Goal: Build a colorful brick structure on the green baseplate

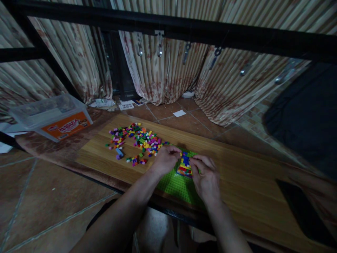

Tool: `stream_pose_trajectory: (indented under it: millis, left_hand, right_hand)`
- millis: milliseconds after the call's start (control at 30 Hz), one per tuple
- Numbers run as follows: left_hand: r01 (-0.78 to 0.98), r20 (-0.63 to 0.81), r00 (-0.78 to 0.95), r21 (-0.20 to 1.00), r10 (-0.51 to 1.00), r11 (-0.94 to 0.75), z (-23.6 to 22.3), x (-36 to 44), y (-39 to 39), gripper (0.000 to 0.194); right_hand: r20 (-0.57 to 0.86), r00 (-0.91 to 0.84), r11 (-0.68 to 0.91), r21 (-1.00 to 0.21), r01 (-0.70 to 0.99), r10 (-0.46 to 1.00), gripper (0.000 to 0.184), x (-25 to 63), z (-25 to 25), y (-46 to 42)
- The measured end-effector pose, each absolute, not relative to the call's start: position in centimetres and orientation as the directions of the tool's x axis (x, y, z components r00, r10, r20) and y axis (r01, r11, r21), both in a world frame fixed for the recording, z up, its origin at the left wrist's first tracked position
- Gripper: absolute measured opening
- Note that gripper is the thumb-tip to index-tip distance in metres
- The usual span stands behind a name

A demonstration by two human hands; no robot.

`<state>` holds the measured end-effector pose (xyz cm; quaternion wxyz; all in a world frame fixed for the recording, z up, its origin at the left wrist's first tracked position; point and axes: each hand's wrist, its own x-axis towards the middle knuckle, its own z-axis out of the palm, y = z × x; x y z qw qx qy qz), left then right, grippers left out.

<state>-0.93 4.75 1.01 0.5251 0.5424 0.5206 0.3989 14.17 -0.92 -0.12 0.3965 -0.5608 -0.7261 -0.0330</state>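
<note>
A small layered structure of toy bricks [185, 165], blue on top with yellow and red layers below, stands on a green studded baseplate [175, 186]. From the left side, my left hand [167, 160] reaches to its top with thumb and forefinger pinched. A small yellow toy brick [181, 154] shows at those fingertips. My right hand [206, 174] is at the structure's right side, fingers curled and closed against it. Its fingertips are partly hidden, and the hand covers part of the baseplate.
Many loose toy bricks [147, 140] lie spread on the wooden board [105, 161] to the left. Beyond them is a clear plastic box [52, 114] with an orange label. A dark flat object [302, 211] lies at the right. A black bar [168, 24] with hanging clips crosses above.
</note>
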Motion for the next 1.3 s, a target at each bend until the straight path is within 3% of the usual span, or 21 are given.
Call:
stream_pose_trajectory:
  millis: [400,567,733,933,1300]
  left_hand:
    - [0.204,-0.08,0.156,0.978,0.984,0.047,0.7,-1.1,4.9,0.015]
    - [0.142,-0.095,0.127,0.987,0.987,0.077,2.0,-1.9,4.8,0.012]
    - [-0.041,-0.137,0.231,0.988,0.963,0.15,3.1,-2.0,4.2,0.022]
    - [-0.074,-0.145,0.377,0.98,0.915,0.186,3.3,-1.3,3.8,0.032]
    - [-0.024,-0.092,0.467,0.993,0.88,0.116,3.3,-0.6,3.6,0.027]
  right_hand:
    - [0.529,-0.014,0.301,-0.462,0.834,0.849,0.021,13.7,0.4,-1.0]
    - [0.511,0.075,0.288,-0.593,0.752,0.856,0.019,13.9,0.3,-1.1]
    - [0.545,0.247,0.329,-0.745,0.58,0.801,0.018,14.7,0.7,-1.1]
    - [0.463,0.049,0.391,-0.796,0.461,0.885,0.023,14.8,1.5,-1.2]
    - [0.498,-0.03,0.42,-0.695,0.584,0.867,0.013,15.2,2.0,-1.7]
